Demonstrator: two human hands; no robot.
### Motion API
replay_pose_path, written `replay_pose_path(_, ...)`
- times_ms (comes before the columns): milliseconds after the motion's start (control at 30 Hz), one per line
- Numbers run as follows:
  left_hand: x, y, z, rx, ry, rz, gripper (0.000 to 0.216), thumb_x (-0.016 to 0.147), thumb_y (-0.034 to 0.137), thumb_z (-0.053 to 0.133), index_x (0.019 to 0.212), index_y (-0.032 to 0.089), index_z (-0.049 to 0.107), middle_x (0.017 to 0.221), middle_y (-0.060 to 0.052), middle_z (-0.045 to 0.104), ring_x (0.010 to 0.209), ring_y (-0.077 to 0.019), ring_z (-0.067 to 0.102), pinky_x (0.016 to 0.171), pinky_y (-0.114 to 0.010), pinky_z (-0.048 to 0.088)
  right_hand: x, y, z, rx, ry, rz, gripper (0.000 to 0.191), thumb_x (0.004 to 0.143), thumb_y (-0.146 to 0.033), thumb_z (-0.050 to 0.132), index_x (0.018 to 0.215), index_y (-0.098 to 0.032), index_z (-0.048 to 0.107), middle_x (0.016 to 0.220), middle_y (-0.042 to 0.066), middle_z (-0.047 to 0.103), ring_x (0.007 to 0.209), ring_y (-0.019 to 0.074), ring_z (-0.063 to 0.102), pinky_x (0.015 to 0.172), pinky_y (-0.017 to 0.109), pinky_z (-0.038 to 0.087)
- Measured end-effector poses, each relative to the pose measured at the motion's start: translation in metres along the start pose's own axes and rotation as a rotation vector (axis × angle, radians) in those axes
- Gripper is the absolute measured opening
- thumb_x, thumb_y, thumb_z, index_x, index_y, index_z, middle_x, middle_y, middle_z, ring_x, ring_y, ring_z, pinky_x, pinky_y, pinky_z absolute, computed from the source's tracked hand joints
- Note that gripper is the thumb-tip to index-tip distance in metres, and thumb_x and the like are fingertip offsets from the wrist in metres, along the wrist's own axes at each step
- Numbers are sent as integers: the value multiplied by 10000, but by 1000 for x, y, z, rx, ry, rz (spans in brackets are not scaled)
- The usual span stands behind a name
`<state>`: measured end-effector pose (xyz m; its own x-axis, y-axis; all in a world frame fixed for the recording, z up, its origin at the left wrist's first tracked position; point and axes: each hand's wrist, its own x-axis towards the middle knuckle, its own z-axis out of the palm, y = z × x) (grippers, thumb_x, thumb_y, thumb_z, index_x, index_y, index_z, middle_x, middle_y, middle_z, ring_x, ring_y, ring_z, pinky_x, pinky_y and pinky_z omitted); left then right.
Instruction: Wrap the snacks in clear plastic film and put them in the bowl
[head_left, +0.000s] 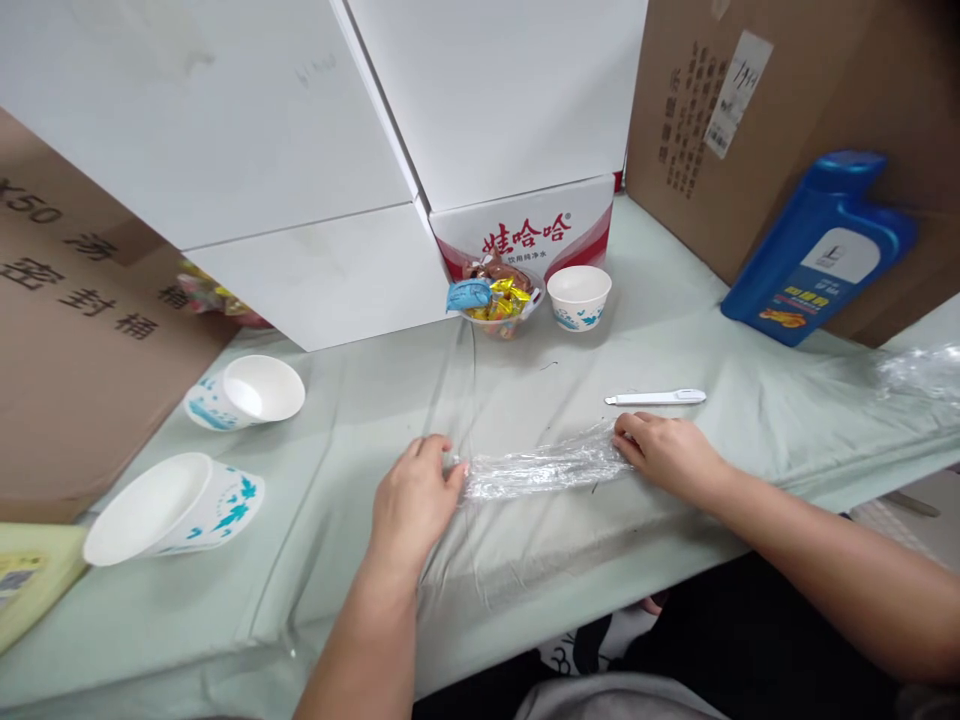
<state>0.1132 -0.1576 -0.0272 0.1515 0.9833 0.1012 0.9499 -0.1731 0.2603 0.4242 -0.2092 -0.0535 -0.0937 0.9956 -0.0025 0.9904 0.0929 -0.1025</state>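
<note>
A crumpled strip of clear plastic wrap (541, 468) lies stretched across the pale green tablecloth (360, 420). My left hand (411, 500) pinches its left end with fingers closed. My right hand (667, 452) grips its right end, fingers curled over the wrap. A thin white cutter (655, 398) lies just beyond my right hand.
A clear bowl of wrapped sweets (496, 297) and an upright paper bowl (579, 296) stand by a red-and-white carton (525, 232). Two paper bowls (247, 391) (174, 505) lie tipped at left. A blue jug (819, 250) leans at right. Cardboard boxes (82, 300) border the table.
</note>
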Motion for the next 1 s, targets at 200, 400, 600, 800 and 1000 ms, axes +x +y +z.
replay_pose_path(200, -23, 27, 14, -203, -57, 528, 236, 930, 225, 452, 1076, 238, 637, 1060, -63, 636, 972, -215, 619, 845, -333, 503, 1, -9, 0, -47, -13, 25, 260, 987, -340, 394, 949, -184, 599, 880, 78, 716, 662, 200, 641, 541, 287, 282)
replay_pose_path(400, -24, 30, 22, -43, -248, 388, 339, 899, 235, 538, 1234, 254, 587, 1175, -86, 556, 960, -241, 619, 814, -372, 520, 6, 12, -8, 44, 110, 191, 201, 932, -351, 503, 961, -195, 626, 880, 75, 717, 738, 229, 656, 581, 302, 368)
replay_pose_path(600, -22, 29, 18, -15, -257, 392, 363, 898, 250, 554, 1259, 237, 584, 1213, -104, 564, 1067, -291, 583, 833, -414, 523, 1, 29, -22, 285, 290, -92, 273, 928, -422, 533, 1027, -212, 678, 1058, 103, 679, 970, 252, 629, 823, 371, 471)
replay_pose_path(800, -10, 16, 30, 188, -39, 384, 441, 897, 375, 603, 1311, 223, 571, 1424, -149, 494, 1250, -356, 500, 1086, -608, 313, -3, 18, -26, 314, -245, -629, 670, 759, -591, 699, 1327, -255, 582, 1457, 97, 484, 1381, 365, 318, 1104, 546, 266)
replay_pose_path(1000, -12, 24, 37, 114, 116, 423, 482, 896, 380, 601, 1319, 153, 552, 1425, -201, 449, 1317, -411, 405, 1063, -608, 352, -8, 11, -23, 376, -205, -607, 435, 871, -353, 637, 1279, -210, 590, 1367, 125, 529, 1188, 262, 511, 986, 404, 426)
